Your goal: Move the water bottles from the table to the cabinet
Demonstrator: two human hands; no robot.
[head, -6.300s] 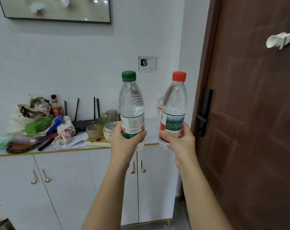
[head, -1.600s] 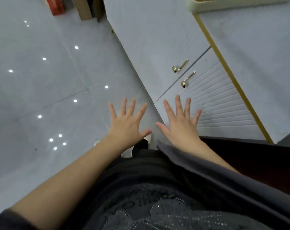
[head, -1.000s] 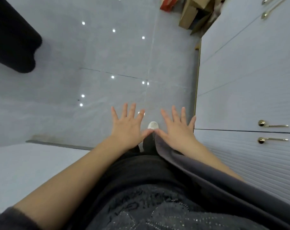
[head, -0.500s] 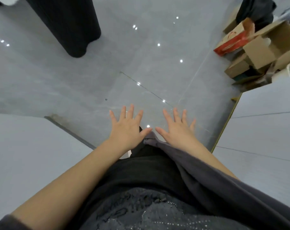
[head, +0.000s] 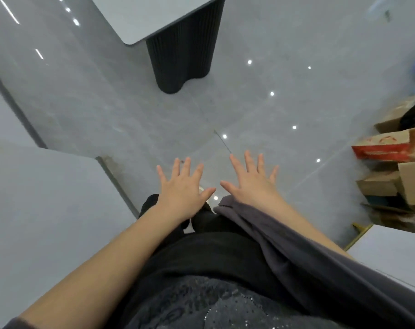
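Observation:
My left hand (head: 182, 186) and my right hand (head: 254, 179) are stretched out in front of me, palms down, fingers spread, holding nothing. They hover above the grey tiled floor (head: 225, 108). No water bottle is in view. A corner of the white cabinet (head: 391, 252) with its gold trim shows at the lower right. A table (head: 154, 15) with a light top and a black ribbed base stands ahead at the top.
Cardboard boxes (head: 391, 167), one red-printed, are piled on the floor at the right beside the cabinet. A white wall corner (head: 35, 210) fills the left side. My dark clothing covers the bottom of the view.
My view has swung left, away from the cabinet doors and toward the table. Both hands stay open and spread; the bottles held earlier are gone from view.

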